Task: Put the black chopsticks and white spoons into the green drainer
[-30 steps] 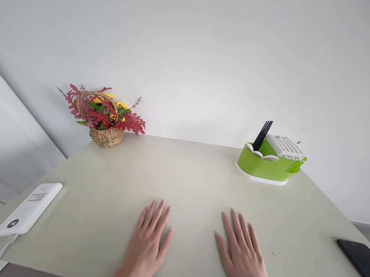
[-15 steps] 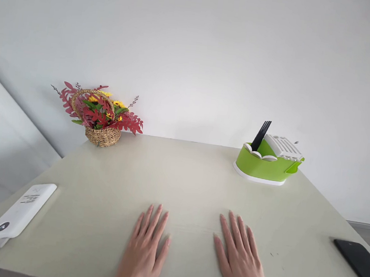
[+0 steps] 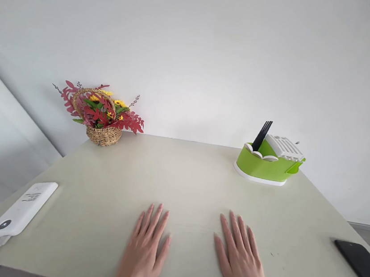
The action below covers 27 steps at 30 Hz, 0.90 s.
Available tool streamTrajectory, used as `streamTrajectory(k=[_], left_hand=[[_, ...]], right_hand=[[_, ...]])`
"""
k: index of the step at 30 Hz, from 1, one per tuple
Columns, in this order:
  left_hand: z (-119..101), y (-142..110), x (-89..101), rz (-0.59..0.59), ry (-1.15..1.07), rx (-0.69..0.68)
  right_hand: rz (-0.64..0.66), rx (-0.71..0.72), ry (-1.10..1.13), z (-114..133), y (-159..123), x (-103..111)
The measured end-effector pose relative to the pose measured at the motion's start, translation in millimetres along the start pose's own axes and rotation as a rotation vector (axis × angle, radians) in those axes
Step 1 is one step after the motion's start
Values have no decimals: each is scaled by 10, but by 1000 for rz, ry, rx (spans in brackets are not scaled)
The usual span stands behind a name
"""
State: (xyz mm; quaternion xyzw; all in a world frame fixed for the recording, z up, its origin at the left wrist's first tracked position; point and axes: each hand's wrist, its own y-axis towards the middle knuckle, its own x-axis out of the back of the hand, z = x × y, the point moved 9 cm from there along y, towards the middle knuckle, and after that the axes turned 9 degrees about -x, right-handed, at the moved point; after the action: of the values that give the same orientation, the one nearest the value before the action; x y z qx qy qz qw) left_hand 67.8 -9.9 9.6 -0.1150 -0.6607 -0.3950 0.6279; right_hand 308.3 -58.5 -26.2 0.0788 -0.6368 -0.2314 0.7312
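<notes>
You're keeping your left hand (image 3: 142,252) and right hand (image 3: 244,265) unmoved, fingers loosely spread and gripping nothing, on the table (image 3: 195,189) beneath them, so nothing is being handled, the phone (image 3: 360,267) lying rightward.

At the back left corner of the table (image 3: 183,178), a flower basket (image 3: 103,136) is set; near the back right, a holder (image 3: 260,166) with sticks (image 3: 261,136) in it. By the left edge a power bank (image 3: 24,208) is laid, by the right a phone (image 3: 360,265); between, the left hand (image 3: 144,252) and right hand (image 3: 241,264) are rested.
</notes>
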Motion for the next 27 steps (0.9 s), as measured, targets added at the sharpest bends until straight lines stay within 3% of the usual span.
streamTrajectory(k=[20, 27], left_hand=[[50, 5, -7, 48, -17, 23], [255, 69, -58, 65, 10, 105]], right_hand=[[-53, 45, 24, 55, 26, 61], [-98, 31, 87, 76, 30, 28]])
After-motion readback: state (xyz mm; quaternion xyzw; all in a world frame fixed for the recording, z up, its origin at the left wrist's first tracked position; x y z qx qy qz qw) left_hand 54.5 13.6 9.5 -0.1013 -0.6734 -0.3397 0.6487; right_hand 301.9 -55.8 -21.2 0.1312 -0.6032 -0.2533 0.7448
